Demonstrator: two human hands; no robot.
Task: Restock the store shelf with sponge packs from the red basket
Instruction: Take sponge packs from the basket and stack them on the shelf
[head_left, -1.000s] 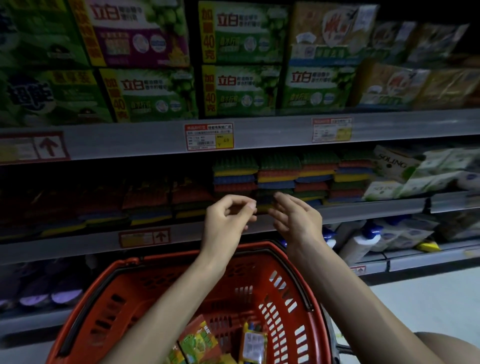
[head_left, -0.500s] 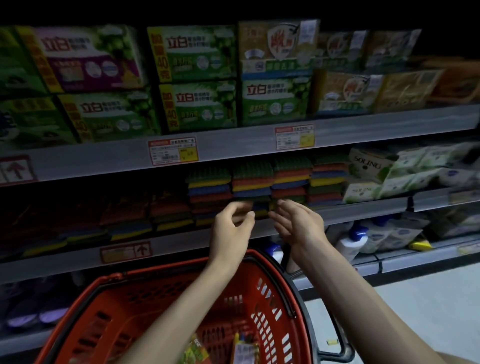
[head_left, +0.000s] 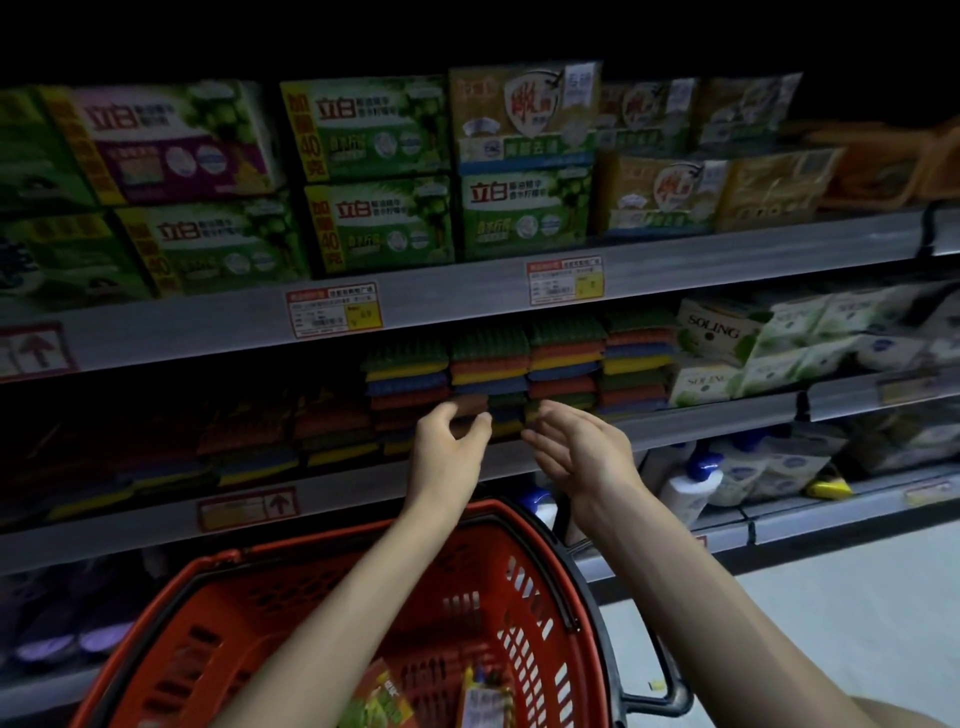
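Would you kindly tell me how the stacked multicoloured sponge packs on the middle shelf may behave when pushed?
Likely light and squashy: the stacked multicoloured sponge packs show ridged foam layers. Piled several high in narrow columns, they could slide or topple if pushed near the top. Pushing low seems safer.

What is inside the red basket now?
Two colourful packs lie at the bottom of the red basket. The left forearm covers part of its floor; the frame edge cuts off the rest.
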